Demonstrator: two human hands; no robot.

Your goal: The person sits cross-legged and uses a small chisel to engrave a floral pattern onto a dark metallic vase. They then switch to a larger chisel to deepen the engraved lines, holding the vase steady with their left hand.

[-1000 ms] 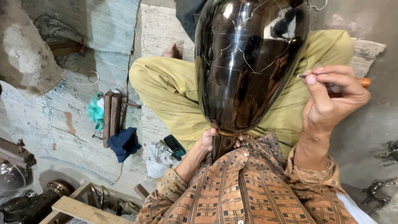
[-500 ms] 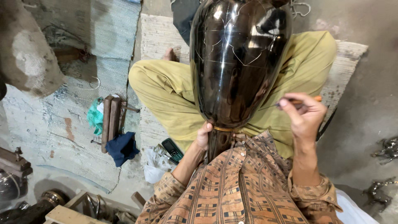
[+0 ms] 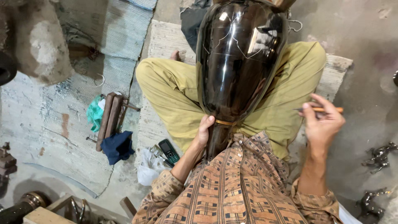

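Note:
A large glossy black vase (image 3: 240, 62) with thin scratched lines lies tilted across my lap, its narrow neck toward me. My left hand (image 3: 205, 129) grips the neck just under a thin gold band. My right hand (image 3: 323, 124) is off to the right of the vase, apart from it, pinching a thin orange pencil-like tool (image 3: 325, 110) that points left. I sit cross-legged in olive trousers (image 3: 174, 95) and a brown checked shirt.
A woven mat (image 3: 166, 37) lies under me. On the floor at left are wooden-handled tools (image 3: 110, 118), a blue cloth (image 3: 118, 146), a green cloth (image 3: 94, 113), a small mobile phone (image 3: 169, 151) and white plastic. Dark metal figures (image 3: 379, 155) lie at right.
My right hand with the tool has drawn away from the vase's right side, down and to the right. The vase and my left hand have stayed about where they were.

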